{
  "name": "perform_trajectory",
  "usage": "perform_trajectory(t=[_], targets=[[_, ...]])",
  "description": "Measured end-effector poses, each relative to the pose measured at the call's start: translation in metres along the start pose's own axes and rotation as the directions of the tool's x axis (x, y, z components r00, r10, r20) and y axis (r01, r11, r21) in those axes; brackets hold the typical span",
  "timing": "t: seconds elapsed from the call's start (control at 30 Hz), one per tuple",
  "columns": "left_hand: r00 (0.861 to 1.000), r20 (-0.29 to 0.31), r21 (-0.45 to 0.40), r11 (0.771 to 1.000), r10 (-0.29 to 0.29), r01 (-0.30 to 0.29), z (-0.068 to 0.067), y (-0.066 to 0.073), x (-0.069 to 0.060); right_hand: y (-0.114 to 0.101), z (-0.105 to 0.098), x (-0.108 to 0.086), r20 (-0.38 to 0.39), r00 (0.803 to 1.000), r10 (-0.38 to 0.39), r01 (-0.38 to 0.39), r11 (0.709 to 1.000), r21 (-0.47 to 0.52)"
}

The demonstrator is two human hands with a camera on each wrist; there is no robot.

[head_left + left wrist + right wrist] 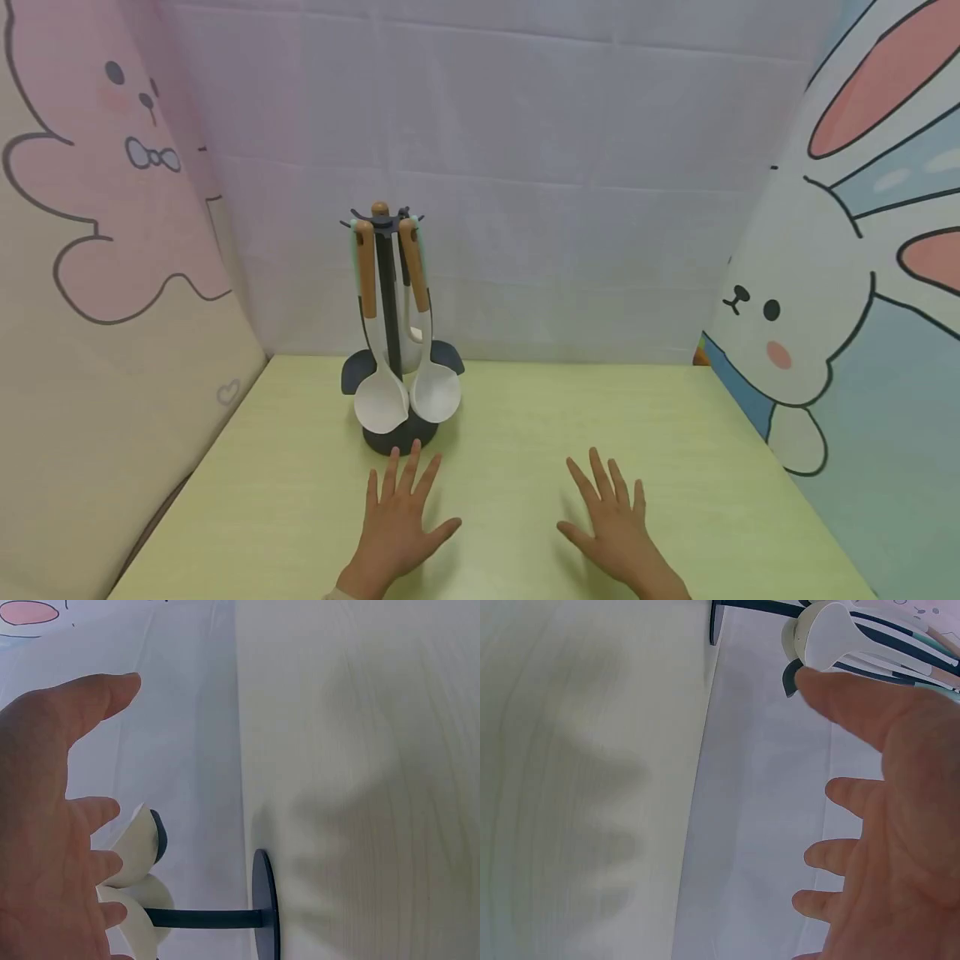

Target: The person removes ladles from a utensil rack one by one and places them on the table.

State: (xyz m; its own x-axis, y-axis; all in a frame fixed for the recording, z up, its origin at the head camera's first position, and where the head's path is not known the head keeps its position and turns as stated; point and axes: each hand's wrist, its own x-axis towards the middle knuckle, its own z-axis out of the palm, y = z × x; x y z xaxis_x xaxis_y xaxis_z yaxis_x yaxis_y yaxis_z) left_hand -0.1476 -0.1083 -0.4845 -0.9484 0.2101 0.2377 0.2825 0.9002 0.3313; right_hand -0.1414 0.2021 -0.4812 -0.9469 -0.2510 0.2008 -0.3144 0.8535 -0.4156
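Observation:
My left hand (397, 525) hovers above the table with its fingers spread, just in front of a black utensil stand (401, 435). Nothing is in its grasp. To the right, my right hand (617, 537) is also spread over the table and holds nothing. From the stand's top hang two white ladles (381, 404) with wooden handles, facing me. Dark utensil heads (358, 372) show behind them, and other utensils at the back are partly hidden. In the left wrist view, the stand's round base (266, 904) lies beyond the fingers. The right wrist view shows a white ladle (829, 636) past the thumb.
The pale yellow-green table (562, 433) reaches back to a white cloth wall (562, 250). Cartoon-printed cloths flank it, a pink bear (82, 167) on the left and a white rabbit (810, 292) on the right. A small orange-brown patch (701, 354) shows at the back right corner.

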Motion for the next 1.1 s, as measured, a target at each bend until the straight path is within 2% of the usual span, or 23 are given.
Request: perform_trajectory(t=[0.17,0.27,0.33,0.47,0.53,0.67,0.87,1.0,1.1], targets=[[0.992,-0.116,0.034,0.999,0.046,-0.042,0.002,-0.003,0.003,0.002,-0.003,0.001,-0.091,0.993,-0.077,0.072,0.996,-0.057],[0.972,-0.220,0.050,0.996,0.083,-0.073,0.002,-0.006,0.007,0.001,-0.008,0.003,-0.087,0.993,-0.077,0.072,0.996,-0.052],[0.949,-0.296,0.051,0.994,0.112,-0.101,0.001,-0.007,0.010,0.000,-0.011,0.004,-0.051,0.998,-0.046,0.045,0.999,-0.030],[0.884,-0.441,0.050,0.988,0.156,-0.149,-0.004,-0.010,0.014,-0.002,-0.016,0.005,0.028,1.000,-0.010,0.010,1.000,-0.010],[0.850,-0.503,0.030,0.986,0.155,-0.162,-0.009,-0.012,0.016,-0.003,-0.018,0.005,0.059,0.998,-0.014,0.014,1.000,-0.002],[0.790,-0.600,-0.037,0.981,0.131,-0.190,-0.022,-0.017,0.021,-0.003,-0.019,0.005,0.098,0.993,-0.058,0.054,0.997,0.051],[0.731,-0.677,-0.110,0.970,0.086,-0.216,-0.046,-0.030,0.044,0.001,-0.018,-0.001,0.116,0.988,-0.103,0.090,0.990,0.111],[0.722,-0.691,-0.253,0.946,-0.029,-0.204,-0.064,-0.035,0.067,0.005,-0.017,-0.004,0.102,0.988,-0.114,0.100,0.986,0.132],[0.722,-0.682,-0.370,0.907,-0.119,-0.200,-0.078,-0.036,0.086,0.009,-0.017,-0.006,0.084,0.989,-0.123,0.111,0.984,0.137]])
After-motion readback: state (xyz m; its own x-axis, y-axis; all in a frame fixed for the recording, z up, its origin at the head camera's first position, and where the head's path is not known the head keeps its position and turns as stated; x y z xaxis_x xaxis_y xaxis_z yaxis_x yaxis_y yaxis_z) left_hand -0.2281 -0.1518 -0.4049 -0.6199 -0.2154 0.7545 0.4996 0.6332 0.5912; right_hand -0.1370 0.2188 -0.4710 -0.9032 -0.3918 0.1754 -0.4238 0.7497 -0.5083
